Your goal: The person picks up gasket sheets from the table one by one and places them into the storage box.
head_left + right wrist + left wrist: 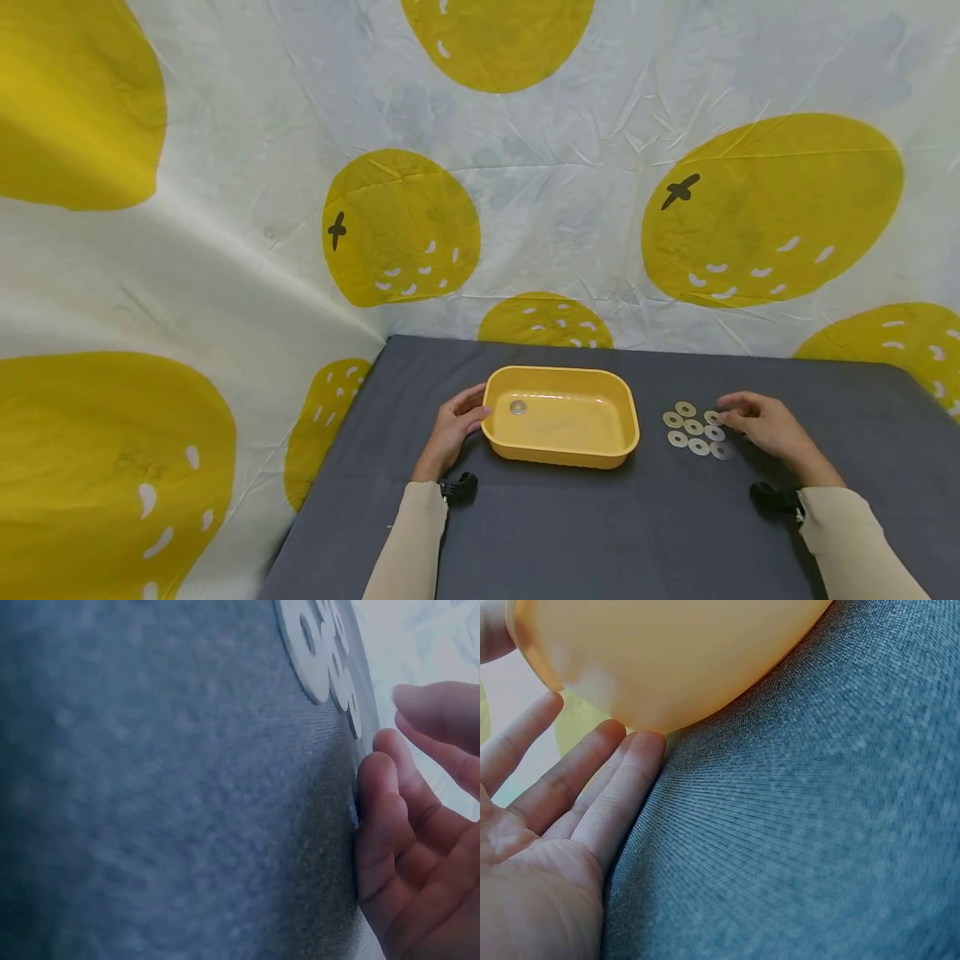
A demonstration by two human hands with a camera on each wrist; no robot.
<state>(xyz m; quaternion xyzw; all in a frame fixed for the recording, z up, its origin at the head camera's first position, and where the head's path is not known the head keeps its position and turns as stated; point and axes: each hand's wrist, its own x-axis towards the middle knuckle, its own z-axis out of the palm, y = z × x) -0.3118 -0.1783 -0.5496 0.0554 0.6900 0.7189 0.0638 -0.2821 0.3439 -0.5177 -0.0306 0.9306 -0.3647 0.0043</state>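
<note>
A yellow tray (562,455) stands on the dark cloth. My left hand (456,422) holds its left end, thumb at the rim and fingertips against the outer wall (682,660). One metal washer (517,407) lies inside the tray near that end. To the right of the tray, several flat metal washers (693,427) lie in a close group. My right hand (768,425) is at the group's right side, its fingertips over the washer at the upper right. In the right wrist view, its fingers (379,776) are loosely bent beside the cloth, with thumb and forefinger apart and nothing visible between them.
A dark grey cloth (555,533) covers the table. Behind it and to the left hangs a white curtain (555,225) with large yellow fruit prints. Dark bands with black devices sit on both wrists.
</note>
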